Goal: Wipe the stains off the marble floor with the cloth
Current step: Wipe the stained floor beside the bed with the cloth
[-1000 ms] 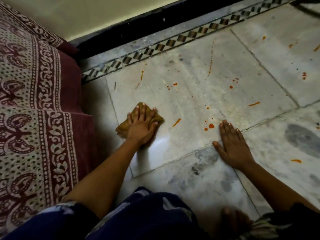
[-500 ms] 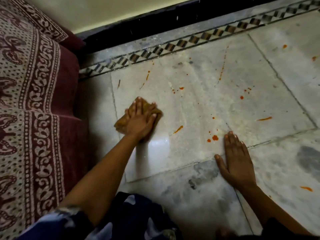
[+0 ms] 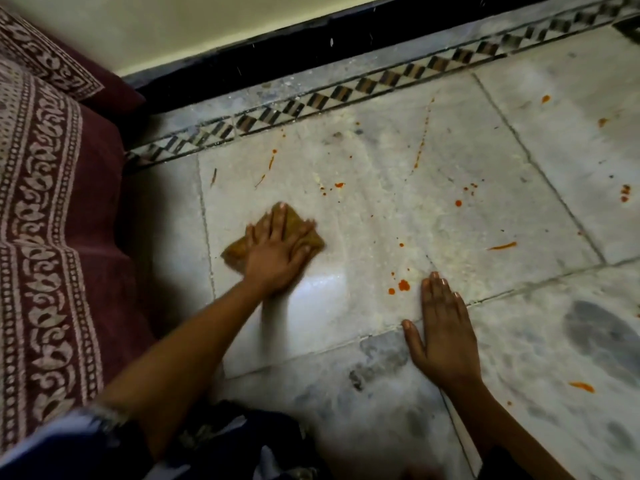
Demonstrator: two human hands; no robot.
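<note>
Item: cloth [image 3: 298,233], mustard-brown, folded to a small flat pad; lay on the marble floor [image 3: 381,237] near the left edge of one large slab, well short of the patterned border strip [image 3: 346,95]; left hand [image 3: 273,258] lay flat on top of it, fingers straight and slightly spread, pressing rather than pinching. Handling, by judgement: soft, light and limp; liable to bunch or slide from under the palm on polished stone; best held down by the whole flat hand at its middle, or gathered at a corner to lift.

Item: right hand [image 3: 445,334], flat on the floor, fingers straight and together, holding nothing; served as a prop, near the lower joint of the slab.

Item: stains [image 3: 401,285], orange-red drops and streaks; a cluster sat just beside the right fingertips; others scattered toward the wall and the right, well apart from the cloth; none under the cloth could be seen.

Item: floor, pale grey-veined stone, smooth, glossy, with a bright sheen beside the left wrist; thin dark joints between slabs.

Item: bedspread [image 3: 52,237], maroon with cream printed bands, draped at the left.
</note>
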